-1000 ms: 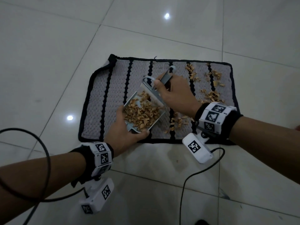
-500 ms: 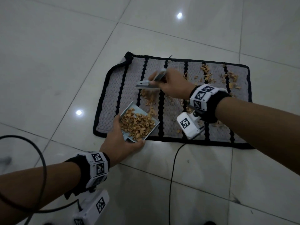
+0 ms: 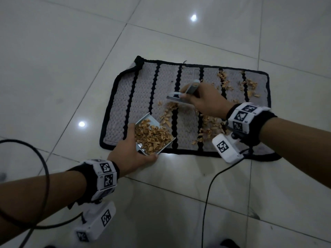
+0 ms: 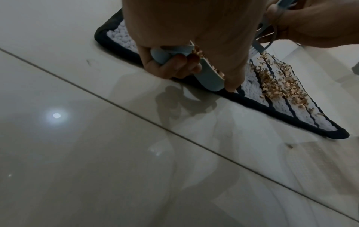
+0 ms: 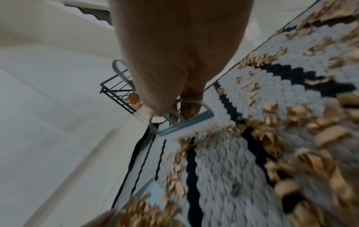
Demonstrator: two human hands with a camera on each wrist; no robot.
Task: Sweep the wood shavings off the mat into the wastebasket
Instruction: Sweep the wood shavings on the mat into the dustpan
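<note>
Roughly half the job is looking done to me. I am seeing the left hand gripping the dustpan, fingers curled round its handle, at lower centre of the head view on the mat's near edge, already piled with wood shavings. The right hand is clasping the brush mid-frame, bristles down behind a loose trail. More shavings are lying at centre right and upper right of the mat. A wire wastebasket is showing at centre left of the right wrist view; emptying, I judge, is still outstanding.
</note>
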